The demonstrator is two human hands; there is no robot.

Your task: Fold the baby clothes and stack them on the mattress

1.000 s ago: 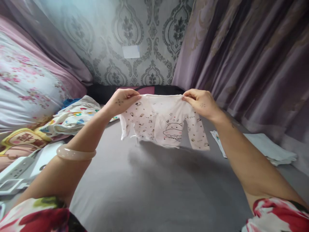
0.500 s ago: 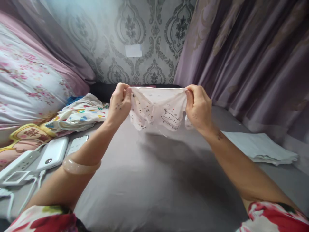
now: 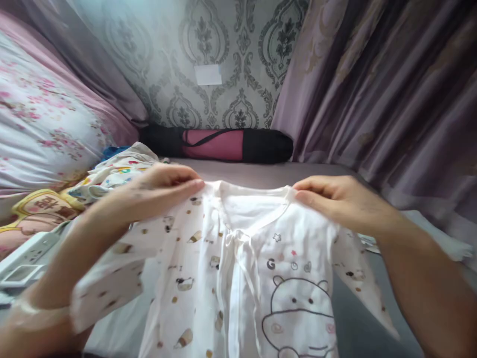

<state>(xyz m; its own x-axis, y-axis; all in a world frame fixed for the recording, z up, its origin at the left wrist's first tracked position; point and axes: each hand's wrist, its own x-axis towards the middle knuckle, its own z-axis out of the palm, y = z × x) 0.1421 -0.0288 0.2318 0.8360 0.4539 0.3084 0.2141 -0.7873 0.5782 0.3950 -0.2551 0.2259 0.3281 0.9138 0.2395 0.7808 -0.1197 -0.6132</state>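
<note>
Item: white long-sleeved fabric garment [image 3: 197, 263], lower centre of the frame, front to the viewer. Small prints on one half; outlined animal face [image 3: 298, 318] on the other; thin white ties [image 3: 248, 258] knotted below the neckline.

Left hand [image 3: 160, 191]: thumb and fingers pinching one shoulder beside the collar. Right hand [image 3: 343, 199]: same pinch, opposite shoulder. Hands well apart, neckline spread between them.

Step in hand, as judged: garment displayed by its shoulders, opened out. From this hold, any move calls for level pinches and even tension, the loose sleeves and ties being liable to fold under. Lower hem out of frame; whether it touches the grey sheet [image 3: 305, 171] cannot be told.

Surroundings: black-and-magenta cylindrical fabric bag [image 3: 216, 144], upper centre, against the wall; multicoloured printed white cloth [image 3: 119, 169], left of centre; white plastic power strip [image 3: 35, 248], lower left; pale flat cloth [image 3: 428, 233], right, partly behind the right forearm.
</note>
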